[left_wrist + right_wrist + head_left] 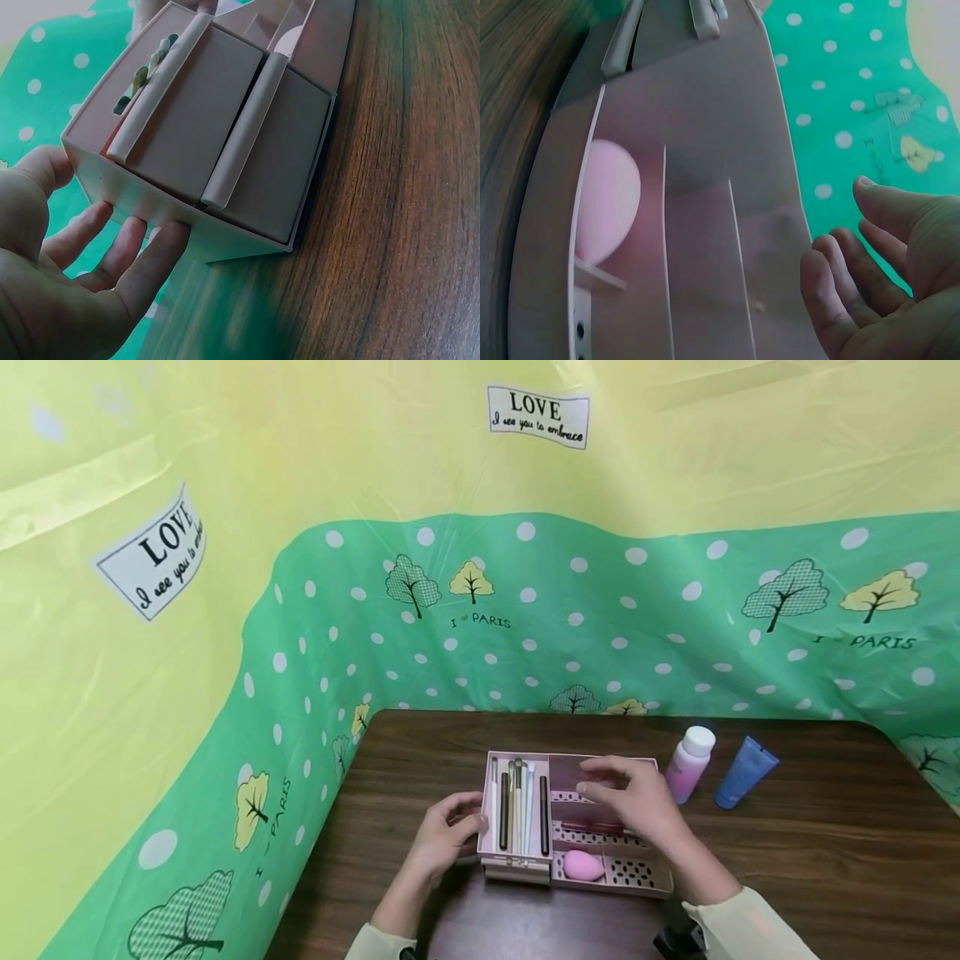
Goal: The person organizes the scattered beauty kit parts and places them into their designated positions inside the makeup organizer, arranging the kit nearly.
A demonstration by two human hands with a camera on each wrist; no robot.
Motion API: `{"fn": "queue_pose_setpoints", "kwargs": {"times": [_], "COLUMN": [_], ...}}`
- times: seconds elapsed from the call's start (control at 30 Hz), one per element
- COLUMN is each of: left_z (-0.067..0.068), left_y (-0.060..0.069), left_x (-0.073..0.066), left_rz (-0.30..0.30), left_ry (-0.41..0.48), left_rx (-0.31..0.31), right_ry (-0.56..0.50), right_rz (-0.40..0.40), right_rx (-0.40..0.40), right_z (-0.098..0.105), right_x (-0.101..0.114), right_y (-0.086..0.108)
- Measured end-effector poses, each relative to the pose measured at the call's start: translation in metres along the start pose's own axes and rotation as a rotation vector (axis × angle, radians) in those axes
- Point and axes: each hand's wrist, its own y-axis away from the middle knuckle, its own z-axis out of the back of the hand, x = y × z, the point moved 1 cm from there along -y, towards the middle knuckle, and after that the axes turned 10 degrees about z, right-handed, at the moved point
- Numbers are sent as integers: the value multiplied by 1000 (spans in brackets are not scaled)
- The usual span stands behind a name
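A pink cosmetics organizer stands on the table. Its left tray holds several makeup brushes and dark slender sticks. A pink makeup sponge sits in the front right compartment, and a dark red stick lies behind it. My left hand rests its fingertips against the organizer's left side; in the left wrist view two drawer fronts show beside it. Over the organizer's back right compartments hovers my right hand, fingers loosely bent. The right wrist view shows nothing between its fingers.
To the right of the organizer stand a pink bottle with a white cap and a blue squeeze tube. Behind the dark wooden table hangs a green and yellow patterned curtain, which also runs along its left side.
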Motion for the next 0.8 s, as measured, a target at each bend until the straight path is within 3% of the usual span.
{"fn": "queue_pose_setpoints", "kwargs": {"times": [0.2, 0.4, 0.63, 0.8], "left_z": [-1, -1, -1, -1], "left_y": [2, 3, 3, 2], "left_x": [-1, -1, 0, 1], "left_rz": [7, 12, 5, 6], "left_ry": [8, 9, 5, 1], "left_rx": [-2, -6, -4, -5], "right_ry": [49, 62, -14, 2], "right_rz": [-22, -109, -178, -219], "right_rx": [-44, -71, -130, -164], "right_z": [18, 36, 53, 63], "right_x": [-15, -32, -52, -66], "right_y": [11, 26, 40, 49]}}
